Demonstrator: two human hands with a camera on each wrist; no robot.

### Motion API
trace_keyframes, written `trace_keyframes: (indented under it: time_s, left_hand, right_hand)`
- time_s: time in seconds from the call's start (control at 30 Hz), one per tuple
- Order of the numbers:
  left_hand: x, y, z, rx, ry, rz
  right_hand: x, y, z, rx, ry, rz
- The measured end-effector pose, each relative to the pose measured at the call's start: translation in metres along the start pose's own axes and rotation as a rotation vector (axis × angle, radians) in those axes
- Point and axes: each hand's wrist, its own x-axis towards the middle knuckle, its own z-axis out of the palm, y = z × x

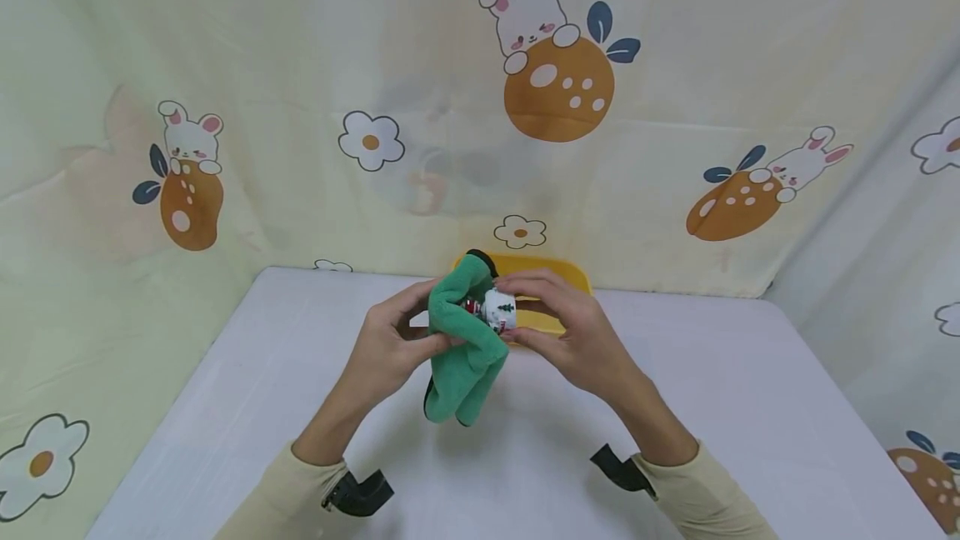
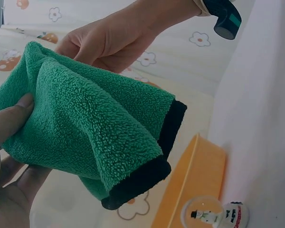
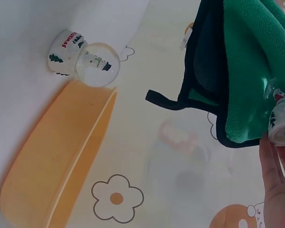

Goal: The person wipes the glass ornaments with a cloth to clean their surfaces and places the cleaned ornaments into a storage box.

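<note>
A green terry towel (image 1: 465, 382) with black edging hangs folded from my left hand (image 1: 386, 344), whose thumb and fingers pinch it. My right hand (image 1: 570, 323) holds a small snow globe (image 1: 501, 311) by its white base, printed with a green tree. Its dome, with a red-and-white figure inside, is tucked against the towel. In the left wrist view the towel (image 2: 95, 118) hides this globe, and the right hand (image 2: 109, 45) shows behind the cloth. The right wrist view shows the globe's base (image 3: 280, 126) at the fingertips.
Behind the hands stands a yellow plastic bin (image 1: 558, 269) at the table's far edge. A second snow globe (image 3: 64, 52) with a snowman inside stands beside the bin, hidden in the head view. A printed curtain (image 1: 420, 48) hangs behind the white table (image 1: 247, 407).
</note>
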Motion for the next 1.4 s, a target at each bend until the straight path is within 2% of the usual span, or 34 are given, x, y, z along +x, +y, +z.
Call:
trace_keyframes:
  time_s: [0.33,0.53,0.7,1.0,1.27,1.4]
  left_hand:
    - [-0.0011,0.0003,0.0008,0.007,0.027,-0.049]
    - [-0.0025,-0.0004,0.0019,0.001,0.043,-0.056]
    - [-0.0027,-0.0006,0.0028,-0.002,0.03,-0.021]
    - [-0.0043,-0.0001,0.0037,0.02,0.0,0.039]
    - [-0.0047,-0.0008,0.0038,0.108,-0.013,0.108]
    - [-0.004,0.0003,0.0041,0.122,-0.01,0.116]
  right_hand:
    - [0.0021,-0.0002,-0.0004,-0.046,0.013,-0.079]
    - [0.0011,-0.0018,-0.0018,-0.028,-0.003,-0.052]
    - [-0.0006,-0.0025,-0.0024,-0.003,0.005,-0.021]
    - [-0.0029,-0.0002,-0.0036,-0.027,0.012,0.013]
    - [-0.0034,0.0031,-0.0033,-0.017,0.016,0.033]
    - [-0.0036,0.0035,-0.0025,0.013,0.017,0.051]
